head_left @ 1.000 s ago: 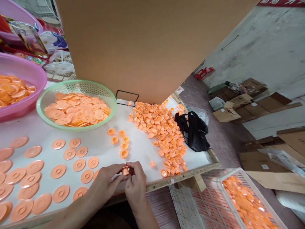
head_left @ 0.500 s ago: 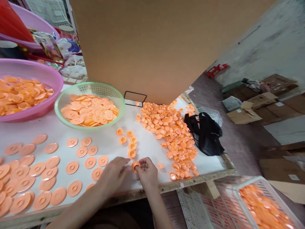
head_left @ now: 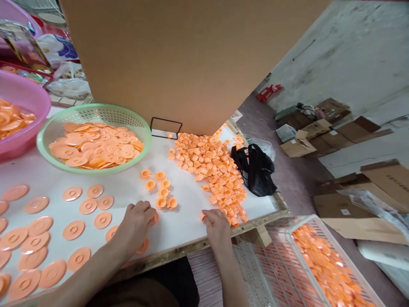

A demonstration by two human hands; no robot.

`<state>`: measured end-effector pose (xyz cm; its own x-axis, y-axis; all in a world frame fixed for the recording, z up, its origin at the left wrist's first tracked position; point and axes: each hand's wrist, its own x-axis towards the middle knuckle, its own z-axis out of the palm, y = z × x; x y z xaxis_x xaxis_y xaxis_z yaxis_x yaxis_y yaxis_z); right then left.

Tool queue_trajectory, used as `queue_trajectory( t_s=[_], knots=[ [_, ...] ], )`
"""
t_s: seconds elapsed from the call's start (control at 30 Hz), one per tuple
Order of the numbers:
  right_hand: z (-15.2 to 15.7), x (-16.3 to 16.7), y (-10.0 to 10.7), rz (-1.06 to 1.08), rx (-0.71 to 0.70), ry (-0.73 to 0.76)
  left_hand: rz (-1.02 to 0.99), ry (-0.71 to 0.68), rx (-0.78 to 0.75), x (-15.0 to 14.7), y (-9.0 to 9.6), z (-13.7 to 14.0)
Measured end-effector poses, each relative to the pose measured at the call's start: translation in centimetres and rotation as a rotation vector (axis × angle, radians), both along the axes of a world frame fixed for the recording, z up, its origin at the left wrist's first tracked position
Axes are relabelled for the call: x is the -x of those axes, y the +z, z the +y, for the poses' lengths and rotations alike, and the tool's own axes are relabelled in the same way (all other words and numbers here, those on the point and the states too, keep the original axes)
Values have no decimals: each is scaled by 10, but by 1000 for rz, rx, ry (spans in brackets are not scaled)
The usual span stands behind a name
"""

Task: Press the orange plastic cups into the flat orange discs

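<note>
My left hand (head_left: 138, 222) is over the white tabletop, its fingers curled onto an orange saucer (head_left: 155, 217) that is mostly covered. Another orange disc (head_left: 143, 246) lies beneath its wrist side. To the right, my right hand (head_left: 217, 226) has its thumb and fingertips closed on a small orange toy cup (head_left: 202, 216), partly hidden by the fingers. Between and beyond the hands stands a small group of orange cups (head_left: 163, 192), openings mostly up. Flat ringed saucers (head_left: 73, 230) are spread over the left of the table. A heap of cups (head_left: 207, 160) lies beyond my right hand.
A green basket (head_left: 148, 136) of saucers and a pink basin (head_left: 43, 111) of orange pieces stand at left. A large cardboard box (head_left: 191, 64) rises behind. A black bag (head_left: 257, 170) lies at the right edge; a white crate (head_left: 295, 247) of orange pieces is below.
The cup my right hand held now stands with the group. My right hand has moved right to another cup. My left hand now curls over a saucer. The view has turned right.
</note>
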<state>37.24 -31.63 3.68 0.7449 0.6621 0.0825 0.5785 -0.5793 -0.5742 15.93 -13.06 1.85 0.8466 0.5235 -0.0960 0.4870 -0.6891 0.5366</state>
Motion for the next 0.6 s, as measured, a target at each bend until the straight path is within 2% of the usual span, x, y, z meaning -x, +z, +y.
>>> queue_trajectory(
  t_s=[0.13, 0.23, 0.3, 0.43, 0.6],
  knots=[
    [25, 26, -11, 275, -89, -54, -56, 31, 54, 8, -8, 0],
    [52, 63, -17, 576, -63, -47, -103, 48, 57, 15, -14, 2],
    [67, 84, -19, 696, -40, -53, -114, 49, 43, 15, -15, 1],
    [85, 103, -22, 762, -13, -59, -141, 29, 64, 10, -18, -5],
    [89, 104, -21, 661, 48, 33, -164, 40, 165, 11, -13, -3]
  ],
)
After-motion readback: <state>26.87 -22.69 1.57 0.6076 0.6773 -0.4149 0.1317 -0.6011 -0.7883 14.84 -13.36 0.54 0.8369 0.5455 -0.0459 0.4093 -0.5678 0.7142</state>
